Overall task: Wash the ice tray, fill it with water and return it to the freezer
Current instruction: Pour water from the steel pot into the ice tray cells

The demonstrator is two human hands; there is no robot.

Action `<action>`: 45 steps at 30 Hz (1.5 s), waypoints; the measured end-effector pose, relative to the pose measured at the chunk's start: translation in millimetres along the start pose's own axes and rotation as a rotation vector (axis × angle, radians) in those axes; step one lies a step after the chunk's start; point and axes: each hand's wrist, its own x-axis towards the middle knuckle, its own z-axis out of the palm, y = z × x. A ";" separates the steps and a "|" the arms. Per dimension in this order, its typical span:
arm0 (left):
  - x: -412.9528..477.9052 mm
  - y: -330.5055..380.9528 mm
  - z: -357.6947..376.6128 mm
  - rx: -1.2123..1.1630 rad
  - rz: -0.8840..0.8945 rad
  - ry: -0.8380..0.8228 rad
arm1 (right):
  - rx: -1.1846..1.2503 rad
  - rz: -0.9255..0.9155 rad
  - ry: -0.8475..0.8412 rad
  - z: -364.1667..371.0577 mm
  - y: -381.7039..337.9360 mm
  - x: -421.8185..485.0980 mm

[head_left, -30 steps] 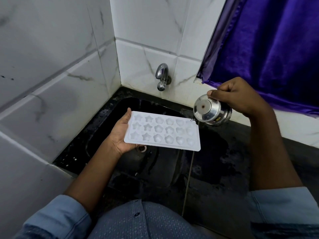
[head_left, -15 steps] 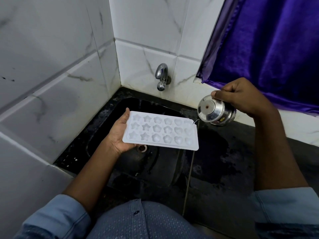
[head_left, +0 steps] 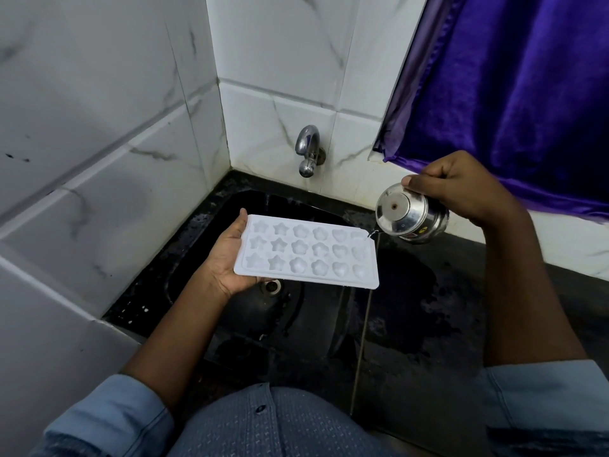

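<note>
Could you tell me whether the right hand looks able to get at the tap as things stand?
Probably not yet: the right hand grips the steel cup, though nothing stands between it and the tap.

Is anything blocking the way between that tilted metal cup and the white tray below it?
Nothing visible. The right hand tips the steel cup beside the ice tray's far right corner; water trickles freely onto it. The left hand holds the other end.
</note>
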 end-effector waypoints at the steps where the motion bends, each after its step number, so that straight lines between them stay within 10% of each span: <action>1: 0.3 0.0 -0.5 0.004 0.001 0.001 | 0.001 0.002 0.005 0.2 -0.1 -0.1; 45: -3.6 -1.7 -0.9 -0.018 0.020 0.009 | -0.068 -0.030 -0.005 -4.3 -16.1 -28.2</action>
